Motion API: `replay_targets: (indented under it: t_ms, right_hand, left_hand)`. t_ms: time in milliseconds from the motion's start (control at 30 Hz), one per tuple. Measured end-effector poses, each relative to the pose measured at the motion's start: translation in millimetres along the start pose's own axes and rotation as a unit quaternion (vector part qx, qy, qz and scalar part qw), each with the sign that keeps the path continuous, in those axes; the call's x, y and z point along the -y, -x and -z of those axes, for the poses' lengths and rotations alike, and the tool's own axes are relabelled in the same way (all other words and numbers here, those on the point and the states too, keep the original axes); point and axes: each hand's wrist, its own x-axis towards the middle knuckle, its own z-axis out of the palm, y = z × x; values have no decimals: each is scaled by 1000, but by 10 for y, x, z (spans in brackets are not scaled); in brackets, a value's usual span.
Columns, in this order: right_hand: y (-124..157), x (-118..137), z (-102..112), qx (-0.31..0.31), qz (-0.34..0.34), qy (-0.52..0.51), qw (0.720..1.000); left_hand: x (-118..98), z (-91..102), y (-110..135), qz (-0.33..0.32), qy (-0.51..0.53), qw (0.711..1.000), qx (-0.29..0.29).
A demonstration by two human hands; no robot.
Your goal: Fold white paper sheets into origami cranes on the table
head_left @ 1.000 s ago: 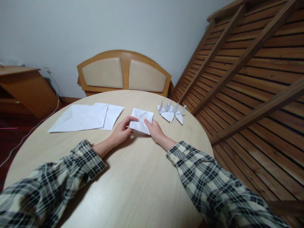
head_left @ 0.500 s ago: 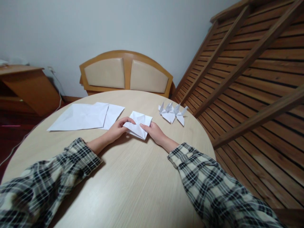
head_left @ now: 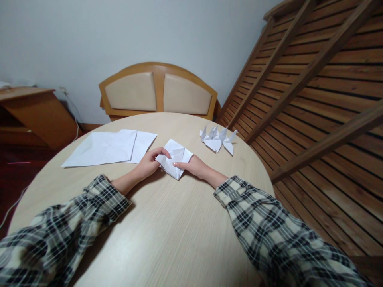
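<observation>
Overlapping white sheets (head_left: 101,147) lie flat, just left of my left hand (head_left: 149,162). That hand is partly closed, gripping the folded paper (head_left: 177,153) by its left side. The paper sits between my hands. My right hand (head_left: 196,165) pinches its right side, thumb uppermost. Folded paper birds (head_left: 217,142) stand clustered beyond and right of my right hand.

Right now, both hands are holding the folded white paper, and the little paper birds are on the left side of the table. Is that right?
Not quite: the head view shows the little paper birds on the right side of the table. The left hand and right hand do hold the folded white paper.
</observation>
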Motion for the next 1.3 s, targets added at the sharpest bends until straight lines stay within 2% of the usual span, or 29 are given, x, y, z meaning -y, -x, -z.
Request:
replay_targets:
  t_ms: [100,367,500,700,900,1033,1167,1300]
  right_hand:
    - [-9,-4,2,8,-11,4,1000]
    - [-17,16,30,19,-21,-32,999]
    - [-28,16,60,18,-12,-38,999]
    - [-20,34,81,31,-9,-36,999]
    - [-10,52,72,40,-21,-55,997]
    - [-9,55,75,46,-19,-51,997]
    - [-18,73,98,56,-28,-69,996]
    - [-42,91,148,49,-65,-105,991]
  left_hand:
    - [1,5,0,-6,-6,1000,4]
    - [-29,-10,-6,-49,56,997,-11]
    - [-79,-11,16,-42,74,996,-15]
    - [-120,-3,42,6,51,998,-21]
    - [-123,-13,17,-34,23,999,-2]
    - [-48,-4,-8,-62,-25,998,-12]
    - [-28,-9,-9,-59,-28,998,-5]
    - [-91,-24,3,-66,-38,997,16]
